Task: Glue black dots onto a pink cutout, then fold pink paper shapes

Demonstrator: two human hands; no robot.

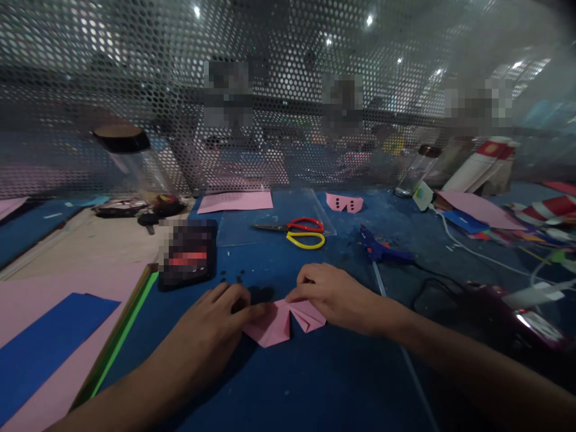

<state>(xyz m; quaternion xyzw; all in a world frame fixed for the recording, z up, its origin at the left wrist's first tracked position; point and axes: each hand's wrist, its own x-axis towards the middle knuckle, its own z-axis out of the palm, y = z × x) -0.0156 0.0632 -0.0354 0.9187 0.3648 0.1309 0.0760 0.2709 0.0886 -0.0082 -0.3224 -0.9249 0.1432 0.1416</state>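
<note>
A folded pink paper piece (275, 329) with a notch in its near edge lies on the blue tabletop in front of me. My left hand (225, 315) grips its left part between thumb and curled fingers. On the right side, my right hand (330, 295) pinches the same paper near its top, where several creased layers fan out. Beyond the hands rest scissors (288, 229) with one red and one yellow handle loop, blades pointing left. Farther back, a similar pink paper cutout (344, 203) carries small black squares.
A blue glue gun (387, 252) with a black cable lies to the right. At left are a phone (189, 255), a green-edged board (126, 333) and blue paper (54, 336). Jars (144, 171) stand before the perforated metal screen (279, 120). Paper scraps crowd the far right.
</note>
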